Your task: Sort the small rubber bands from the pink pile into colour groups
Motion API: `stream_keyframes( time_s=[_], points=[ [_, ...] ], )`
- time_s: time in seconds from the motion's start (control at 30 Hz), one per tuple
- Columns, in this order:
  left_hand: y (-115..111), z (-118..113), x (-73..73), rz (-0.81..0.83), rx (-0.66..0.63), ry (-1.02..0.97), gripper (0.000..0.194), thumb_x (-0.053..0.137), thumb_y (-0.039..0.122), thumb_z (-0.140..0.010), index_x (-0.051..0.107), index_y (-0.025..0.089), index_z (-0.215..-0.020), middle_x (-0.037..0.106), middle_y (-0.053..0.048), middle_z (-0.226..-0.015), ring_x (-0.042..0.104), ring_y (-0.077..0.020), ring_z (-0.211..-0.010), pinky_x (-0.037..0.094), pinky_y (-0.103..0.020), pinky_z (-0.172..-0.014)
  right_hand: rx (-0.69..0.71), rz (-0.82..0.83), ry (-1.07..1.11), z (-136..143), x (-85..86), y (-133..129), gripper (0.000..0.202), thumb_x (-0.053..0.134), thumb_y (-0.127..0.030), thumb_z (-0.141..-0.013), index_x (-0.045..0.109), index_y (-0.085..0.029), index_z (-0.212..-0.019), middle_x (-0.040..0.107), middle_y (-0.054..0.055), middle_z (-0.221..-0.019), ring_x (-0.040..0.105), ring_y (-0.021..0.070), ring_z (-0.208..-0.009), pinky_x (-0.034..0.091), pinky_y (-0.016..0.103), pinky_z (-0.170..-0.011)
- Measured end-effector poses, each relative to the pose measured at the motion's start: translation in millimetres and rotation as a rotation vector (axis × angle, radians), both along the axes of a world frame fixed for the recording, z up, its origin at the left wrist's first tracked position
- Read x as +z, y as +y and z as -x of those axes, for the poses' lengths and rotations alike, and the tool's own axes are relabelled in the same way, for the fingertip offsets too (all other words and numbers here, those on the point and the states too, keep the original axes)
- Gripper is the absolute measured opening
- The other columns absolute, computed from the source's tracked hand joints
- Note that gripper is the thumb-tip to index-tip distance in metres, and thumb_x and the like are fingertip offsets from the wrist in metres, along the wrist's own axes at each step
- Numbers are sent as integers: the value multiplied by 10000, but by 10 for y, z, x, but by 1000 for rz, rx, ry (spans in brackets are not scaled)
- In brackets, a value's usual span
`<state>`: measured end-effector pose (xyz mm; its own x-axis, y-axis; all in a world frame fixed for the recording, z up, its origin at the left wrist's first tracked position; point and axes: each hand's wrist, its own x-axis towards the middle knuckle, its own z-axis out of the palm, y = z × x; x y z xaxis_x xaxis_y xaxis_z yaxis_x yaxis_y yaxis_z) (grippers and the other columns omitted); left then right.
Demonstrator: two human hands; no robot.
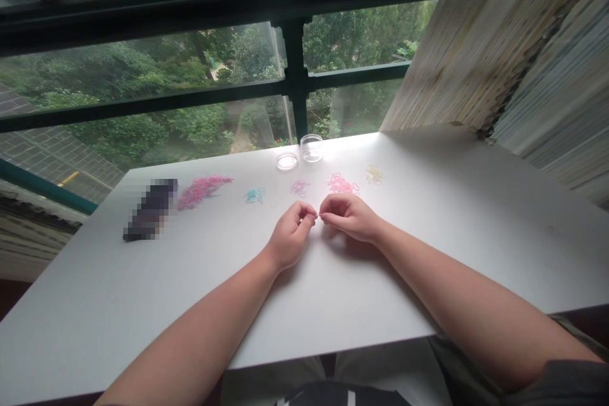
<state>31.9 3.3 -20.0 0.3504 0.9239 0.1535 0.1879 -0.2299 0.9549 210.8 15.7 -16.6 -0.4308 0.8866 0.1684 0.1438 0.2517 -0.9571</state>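
Above the middle of the white table (pixel 200 292), my left hand (pixel 291 235) and my right hand (pixel 352 216) meet fingertip to fingertip. Both are closed in a pinch on something tiny and pale at the gap between them, too small to name. Beyond my fingers lie small heaps of thin elastic bands: pink bands (pixel 342 184) just behind my right hand, lilac bands (pixel 299 188) behind my left, blue bands (pixel 255 195) further left and pale yellow bands (pixel 374 174) to the right. A larger mixed pink heap of bands (pixel 202 191) spreads at the left.
A clear round jar (pixel 311 148) stands open near the table's back edge, its clear lid (pixel 287 161) beside it. At the left lies a dark pixelated object (pixel 151 209). A green-framed window (pixel 295 51) runs behind the table; a striped curtain (pixel 438 44) hangs at right.
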Motion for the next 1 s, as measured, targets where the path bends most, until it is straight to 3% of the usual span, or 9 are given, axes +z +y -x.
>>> stream_keyframes(
  time_s=[0.23, 0.47, 0.67, 1.0],
  points=[
    [7, 7, -13, 27, 9, 2, 137, 469, 313, -855, 534, 194, -858, 576, -31, -847, 526, -136, -758, 417, -242, -673, -76, -74, -2, -3, 26, 0, 48, 579, -207, -742, 565, -162, -735, 526, -13, -623, 492, 98, -536, 407, 229, -499],
    [-8, -1, 13, 0, 16, 41, 159, 477, 319, -856, 548, 178, -875, 586, -21, -815, 508, -119, -707, 401, -229, -650, 68, 83, -2, -5, -3, -21, 159, 562, -300, -790, 570, -148, -835, 568, -2, -648, 558, 102, -518, 476, 234, -499],
    [-10, -9, 35, -16, 8, 55, 172, 498, 324, -847, 579, 176, -887, 611, -24, -877, 530, -117, -740, 406, -222, -667, -18, -24, -72, 13, -13, -28, 203, 591, -328, -782, 576, -165, -903, 570, -9, -629, 545, 95, -477, 429, 206, -443],
    [-4, -3, 9, 14, 0, 10, 200, 575, 345, -800, 603, 160, -870, 628, -37, -830, 562, -128, -734, 442, -231, -672, -66, -133, -136, 11, -7, -23, 71, 568, -206, -751, 532, -165, -706, 536, -12, -607, 489, 92, -521, 379, 210, -477]
  ],
)
